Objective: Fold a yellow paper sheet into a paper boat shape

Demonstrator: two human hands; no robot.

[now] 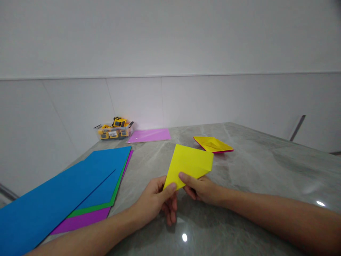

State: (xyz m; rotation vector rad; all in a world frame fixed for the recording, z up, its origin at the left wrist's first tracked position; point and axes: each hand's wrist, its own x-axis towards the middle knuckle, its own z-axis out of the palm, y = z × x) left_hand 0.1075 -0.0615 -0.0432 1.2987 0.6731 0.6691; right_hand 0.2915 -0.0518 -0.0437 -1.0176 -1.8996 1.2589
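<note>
"while it's held, which way does the yellow paper (190, 160) lie?"

"beyond the grip, long axis slanting away rightward. left hand (151, 201) pinches its near corner; right hand (204, 189), nearer its middle, the lower edge."

A bright yellow, roughly four-sided piece of folded paper (189, 161) is tilted, creased near its right end; the left hand (155, 200) pinches its near corner, the right hand (201, 186) its lower edge.
</note>
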